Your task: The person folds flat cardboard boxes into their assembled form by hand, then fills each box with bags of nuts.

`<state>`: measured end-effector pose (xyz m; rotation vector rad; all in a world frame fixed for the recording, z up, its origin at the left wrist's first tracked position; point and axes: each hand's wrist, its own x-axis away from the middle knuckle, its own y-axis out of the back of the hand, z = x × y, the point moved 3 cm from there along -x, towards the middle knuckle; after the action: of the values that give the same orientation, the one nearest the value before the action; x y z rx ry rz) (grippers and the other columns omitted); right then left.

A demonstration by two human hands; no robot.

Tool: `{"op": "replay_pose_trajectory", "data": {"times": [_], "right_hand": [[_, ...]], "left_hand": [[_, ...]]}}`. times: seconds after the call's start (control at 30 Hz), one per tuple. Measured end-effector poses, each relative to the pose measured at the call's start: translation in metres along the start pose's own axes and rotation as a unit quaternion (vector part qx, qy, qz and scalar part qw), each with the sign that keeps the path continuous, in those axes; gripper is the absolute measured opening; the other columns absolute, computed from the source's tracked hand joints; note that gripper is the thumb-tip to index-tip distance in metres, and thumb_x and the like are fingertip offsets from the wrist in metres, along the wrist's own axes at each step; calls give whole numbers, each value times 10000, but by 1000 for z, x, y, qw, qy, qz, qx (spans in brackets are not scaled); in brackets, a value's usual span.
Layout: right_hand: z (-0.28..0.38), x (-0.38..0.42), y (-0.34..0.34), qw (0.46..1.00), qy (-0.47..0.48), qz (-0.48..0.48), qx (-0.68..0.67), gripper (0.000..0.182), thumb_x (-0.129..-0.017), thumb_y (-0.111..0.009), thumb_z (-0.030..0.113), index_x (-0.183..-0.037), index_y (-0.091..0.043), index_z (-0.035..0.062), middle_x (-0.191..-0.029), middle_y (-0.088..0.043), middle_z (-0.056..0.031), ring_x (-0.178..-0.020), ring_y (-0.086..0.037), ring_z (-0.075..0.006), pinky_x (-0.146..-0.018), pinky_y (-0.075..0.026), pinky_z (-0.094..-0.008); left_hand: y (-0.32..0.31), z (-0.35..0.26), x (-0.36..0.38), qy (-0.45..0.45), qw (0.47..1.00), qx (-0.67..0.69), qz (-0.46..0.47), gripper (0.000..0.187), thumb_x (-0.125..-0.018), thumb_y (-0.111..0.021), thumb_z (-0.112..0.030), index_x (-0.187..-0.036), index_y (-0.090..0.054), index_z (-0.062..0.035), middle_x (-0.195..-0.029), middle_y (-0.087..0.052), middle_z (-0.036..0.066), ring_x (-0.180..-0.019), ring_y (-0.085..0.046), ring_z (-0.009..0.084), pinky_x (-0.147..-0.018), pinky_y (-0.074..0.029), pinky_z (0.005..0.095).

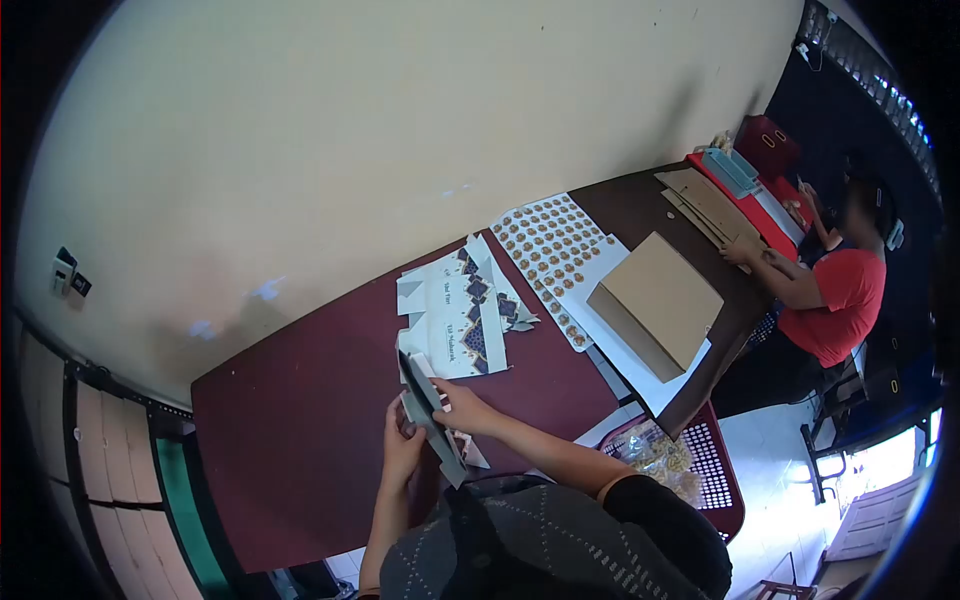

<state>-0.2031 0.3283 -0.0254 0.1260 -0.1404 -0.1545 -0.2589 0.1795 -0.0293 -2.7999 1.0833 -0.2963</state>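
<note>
My left hand (pixel 402 447) and my right hand (pixel 464 410) are both closed around a partly folded printed cardboard box (pixel 440 444). It is held tilted over the near edge of the maroon table (pixel 300 430), its grey side towards me. The left hand grips its left side, the right hand its right side; some fingertips are hidden behind the card. Just beyond lies a stack of unfolded box blanks (pixel 455 315), white with a dark blue pattern and lettering, flaps sticking out at the right.
Right of the blanks lies a sheet of round stickers (pixel 545 255). A brown carton (pixel 665 300) rests on white paper on the dark table. Below stands a red basket (pixel 722 470) with plastic-wrapped items. A co-worker in a red shirt (pixel 850 300) touches flat cardboard (pixel 710 205).
</note>
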Motion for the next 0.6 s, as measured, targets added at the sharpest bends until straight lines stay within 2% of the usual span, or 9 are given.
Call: {"op": "replay_pose_trajectory", "data": {"times": [0.17,0.2,0.27,0.3,0.33,0.37,0.43,0.53,0.6], "right_hand": [[-22,-5,3,995,-21,-61,82,548,-757,-603,109,-1275,-467,-10,-1007,-635,-232,-883,-653,-297,-774,-521,-354],[-20,-3,6,987,0,-95,128,432,-763,-586,108,-1174,-546,-17,-905,-648,-236,-847,-658,-287,-741,-516,-352],[-12,-3,13,985,68,-125,93,299,-770,-556,88,-1040,-594,-32,-786,-637,-194,-695,-621,-230,-638,-481,-352],[-9,-2,17,987,37,-120,96,296,-777,-540,80,-1047,-594,-27,-742,-619,-144,-651,-582,-181,-605,-467,-337],[-7,-2,24,993,-23,-65,94,445,-773,-544,73,-1198,-514,-56,-1003,-622,-261,-807,-634,-330,-737,-491,-369],[16,4,29,991,-70,-40,107,451,-776,-543,58,-1215,-518,-38,-1012,-630,-249,-814,-641,-302,-728,-493,-358],[12,2,34,995,18,-72,74,487,-772,-546,43,-1255,-501,-8,-1022,-627,-252,-801,-640,-292,-706,-491,-360],[49,17,42,994,-35,-41,92,592,-772,-535,22,-1350,-405,28,-1042,-613,-272,-812,-637,-297,-737,-482,-365],[48,20,39,993,-11,-23,112,649,-770,-524,15,-1391,-336,50,-1046,-604,-285,-823,-634,-304,-756,-476,-365]], "left_hand": [[2,-1,1,3,1000,-7,-19,648,-765,-489,105,-1370,-297,-28,-1262,-481,143,-1136,-515,204,-929,-438,311],[3,-4,3,-22,998,-38,-47,614,-785,-503,82,-1363,-330,-35,-1199,-513,114,-1055,-549,176,-857,-476,288],[7,-13,6,-42,994,-47,-88,618,-788,-507,73,-1369,-324,-33,-1199,-511,112,-1051,-550,174,-853,-472,281],[8,-26,8,-64,990,-57,-115,623,-790,-511,65,-1374,-318,-31,-1199,-510,110,-1047,-551,172,-849,-469,275],[9,-38,10,-49,989,-48,-128,606,-813,-480,91,-1383,-302,-19,-1240,-491,133,-1086,-541,184,-889,-451,270],[15,-40,11,-47,987,-48,-148,606,-813,-480,91,-1383,-302,-19,-1240,-491,133,-1086,-541,184,-889,-451,270],[23,-53,9,-105,977,-61,-177,598,-823,-479,94,-1383,-306,-21,-1244,-491,131,-1075,-549,170,-880,-459,267],[23,-79,13,-123,967,-80,-207,587,-827,-473,99,-1381,-312,-10,-1222,-515,131,-1044,-568,166,-861,-474,269],[24,-87,17,-132,960,-109,-222,572,-826,-476,86,-1372,-331,0,-1157,-566,144,-999,-598,190,-856,-484,285]]}}
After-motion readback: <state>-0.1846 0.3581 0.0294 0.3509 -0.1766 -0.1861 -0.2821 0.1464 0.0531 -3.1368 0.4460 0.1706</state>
